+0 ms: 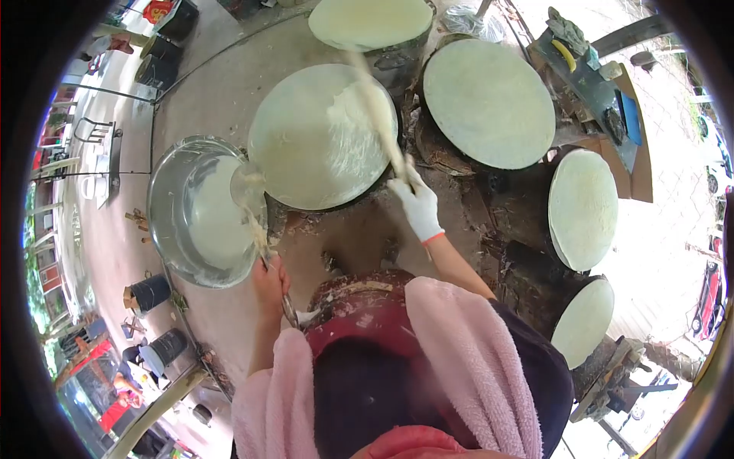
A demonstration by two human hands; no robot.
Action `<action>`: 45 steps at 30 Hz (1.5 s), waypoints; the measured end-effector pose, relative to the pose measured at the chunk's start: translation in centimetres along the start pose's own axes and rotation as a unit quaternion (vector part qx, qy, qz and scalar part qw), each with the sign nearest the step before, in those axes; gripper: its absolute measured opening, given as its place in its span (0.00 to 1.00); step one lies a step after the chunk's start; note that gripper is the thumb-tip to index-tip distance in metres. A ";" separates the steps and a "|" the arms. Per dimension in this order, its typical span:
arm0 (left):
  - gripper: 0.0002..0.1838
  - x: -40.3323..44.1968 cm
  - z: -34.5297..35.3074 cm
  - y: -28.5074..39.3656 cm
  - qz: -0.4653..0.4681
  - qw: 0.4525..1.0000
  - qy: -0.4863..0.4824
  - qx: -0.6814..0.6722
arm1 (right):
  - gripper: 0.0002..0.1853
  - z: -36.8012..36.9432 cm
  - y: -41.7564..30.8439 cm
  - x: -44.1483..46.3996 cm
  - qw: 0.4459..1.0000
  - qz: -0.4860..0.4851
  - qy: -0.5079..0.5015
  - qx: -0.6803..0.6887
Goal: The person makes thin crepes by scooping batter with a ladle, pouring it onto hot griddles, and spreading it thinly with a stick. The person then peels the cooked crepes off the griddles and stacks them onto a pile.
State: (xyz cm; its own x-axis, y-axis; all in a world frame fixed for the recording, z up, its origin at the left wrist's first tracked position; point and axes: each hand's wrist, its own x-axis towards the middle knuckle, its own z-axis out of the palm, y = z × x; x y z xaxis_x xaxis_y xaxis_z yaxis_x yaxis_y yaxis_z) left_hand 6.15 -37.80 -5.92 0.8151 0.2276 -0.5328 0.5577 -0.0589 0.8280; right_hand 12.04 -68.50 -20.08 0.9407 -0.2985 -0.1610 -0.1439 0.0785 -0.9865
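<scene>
My left hand [271,284], bare, is closed round the handle of a ladle [248,190], whose batter-smeared bowl is over the right rim of a big metal basin [162,222] with pale batter [218,218] inside. In a white glove, my right hand [417,200] grips a long wooden spreader [380,122], blurred toward its far end. The spreader crosses the right part of a round griddle [294,138] coated with pale batter. A thicker, whiter patch of batter lies beside the spreader.
More round griddles with pale sheets stand at the top [371,21], upper right [489,103], right [583,210] and lower right [583,323]. A cluttered bench [585,92] is at upper right. Black buckets [147,293] stand on the left.
</scene>
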 end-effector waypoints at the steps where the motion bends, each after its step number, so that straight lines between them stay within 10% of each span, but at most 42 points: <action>1: 0.07 0.5 0.5 0.4 0.006 1.000 -0.002 0.013 | 0.36 -1.0 -0.2 -1.2 0.997 0.069 0.041 0.016; 5: 0.10 5.3 3.9 3.2 0.052 0.996 -0.060 0.026 | 0.29 -3.8 -3.9 -2.0 0.946 0.298 -0.105 0.075; 9: 0.11 13.2 8.1 7.0 0.072 0.987 -0.136 0.035 | 0.25 -5.7 -3.0 0.8 0.976 0.218 0.000 0.017; 12: 0.14 19.3 11.6 8.9 0.118 0.968 -0.200 0.095 | 0.24 -6.0 -4.1 -0.2 0.948 0.301 -0.107 -0.019; 18: 0.12 24.6 12.8 8.6 0.023 0.939 -0.326 0.109 | 0.22 -2.6 -0.9 -8.7 0.978 0.179 0.076 0.080; 22: 0.09 21.1 9.1 7.9 -0.071 0.923 -0.362 0.110 | 0.21 7.1 -1.1 -11.3 0.942 0.310 0.049 0.117; 27: 0.06 19.0 3.4 7.4 -0.140 0.930 -0.339 0.007 | 0.18 10.0 -1.6 -12.2 0.949 0.250 0.156 0.113; 34: 0.07 17.6 3.5 4.7 -0.326 0.811 -0.394 -0.284 | 0.15 20.0 -2.4 -13.1 0.879 0.329 0.037 0.342; 39: 0.11 17.5 -3.6 9.2 -0.206 0.777 -0.535 -0.260 | 0.20 15.0 -3.2 -11.8 0.944 0.239 0.213 0.072; 45: 0.12 16.8 -3.2 16.0 -0.044 0.835 -0.539 -0.102 | 0.27 15.8 -2.9 -15.2 0.967 0.179 0.064 -0.171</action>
State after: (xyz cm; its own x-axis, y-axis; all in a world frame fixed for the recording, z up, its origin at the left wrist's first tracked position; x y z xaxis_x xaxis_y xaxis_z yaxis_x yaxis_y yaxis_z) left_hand 28.29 -31.76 -1.10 0.5016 -0.7909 -0.3505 0.6740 0.1034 0.7314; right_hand 3.05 -49.16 -14.29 0.7696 -0.4273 -0.4745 -0.5668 -0.1150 -0.8158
